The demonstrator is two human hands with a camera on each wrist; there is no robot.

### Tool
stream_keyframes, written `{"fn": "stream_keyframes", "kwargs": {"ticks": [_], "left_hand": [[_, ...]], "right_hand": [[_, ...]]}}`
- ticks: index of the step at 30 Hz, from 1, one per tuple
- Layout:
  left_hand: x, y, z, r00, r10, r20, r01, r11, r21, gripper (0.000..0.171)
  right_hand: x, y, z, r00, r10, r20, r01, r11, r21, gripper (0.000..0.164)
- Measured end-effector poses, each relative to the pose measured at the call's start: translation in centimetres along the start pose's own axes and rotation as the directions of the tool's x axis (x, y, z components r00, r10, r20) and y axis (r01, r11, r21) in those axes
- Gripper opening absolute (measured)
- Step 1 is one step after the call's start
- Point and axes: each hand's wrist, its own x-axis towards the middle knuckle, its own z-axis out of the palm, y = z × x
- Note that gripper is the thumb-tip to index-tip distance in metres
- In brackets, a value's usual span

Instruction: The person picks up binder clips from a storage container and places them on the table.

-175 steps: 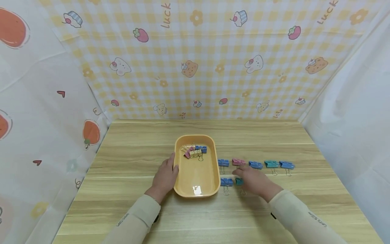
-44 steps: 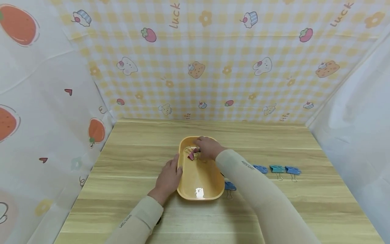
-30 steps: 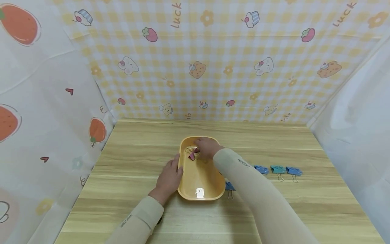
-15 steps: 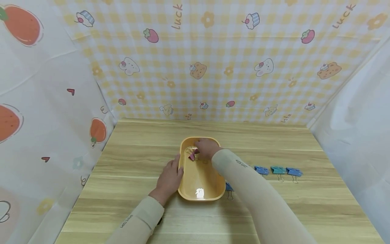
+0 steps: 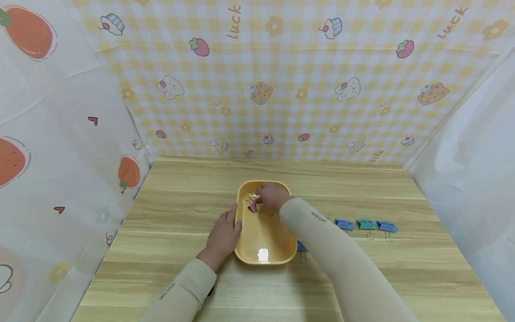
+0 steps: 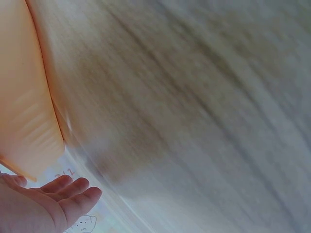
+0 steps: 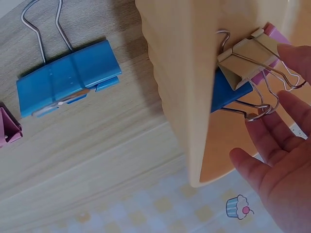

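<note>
A yellow plastic tray (image 5: 265,237) sits on the table with several binder clips at its far end. My left hand (image 5: 222,235) rests along the tray's left wall, its fingers extended. Inside the tray, my right hand (image 5: 274,197) has its thumb and fingers about the wire handles of a yellow binder clip (image 7: 245,56). That clip lies over a blue binder clip (image 7: 228,92) and a pink binder clip (image 7: 277,35), and the handles overlap. Other fingers touch the lower handles. From the head view, my right hand hides most of these clips.
Right of the tray lie a blue clip (image 5: 344,224), a teal clip (image 5: 366,224) and another blue clip (image 5: 387,226) in a row. Nearer, a blue clip (image 5: 301,246) shows beside the tray. My right sleeve covers part of this area. A patterned cloth (image 5: 297,112) stands behind the table.
Since the oldest frame, my right hand has moved from the clips on the table to those inside the tray. Over the last second it barely shifts there; my left hand stays at the tray.
</note>
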Motion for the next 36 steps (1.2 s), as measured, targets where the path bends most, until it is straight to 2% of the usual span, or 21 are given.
{"fn": "stream_keyframes", "kwargs": {"ticks": [3, 8, 10, 24, 31, 36], "left_hand": [[0.0, 0.0, 0.0, 1.0, -0.005, 0.001, 0.005, 1.0, -0.003, 0.059], [0.0, 0.0, 0.0, 1.0, -0.006, 0.0, 0.006, 1.0, -0.006, 0.059], [0.0, 0.0, 0.1, 1.0, -0.003, -0.001, 0.003, 1.0, -0.002, 0.059], [-0.1, 0.0, 0.0, 1.0, -0.006, 0.006, 0.006, 1.0, -0.011, 0.059], [-0.1, -0.1, 0.1, 1.0, 0.004, -0.004, -0.004, 1.0, -0.015, 0.059], [0.0, 0.0, 0.1, 1.0, -0.004, 0.003, 0.004, 1.0, -0.009, 0.058]], "right_hand": [[-0.2, -0.1, 0.0, 1.0, -0.009, -0.009, 0.009, 1.0, -0.008, 0.039], [-0.3, -0.2, 0.2, 0.998, -0.039, -0.04, 0.038, 0.999, -0.038, 0.017], [-0.4, -0.2, 0.2, 0.998, -0.045, -0.046, 0.043, 0.998, -0.043, 0.013], [-1.1, -0.4, 0.1, 0.996, -0.064, -0.062, 0.063, 0.998, -0.019, 0.017], [-1.7, -0.4, 0.0, 0.991, -0.092, -0.097, 0.093, 0.996, 0.004, 0.017], [-2.2, -0.4, -0.3, 0.991, -0.097, -0.095, 0.099, 0.995, 0.018, 0.027]]}}
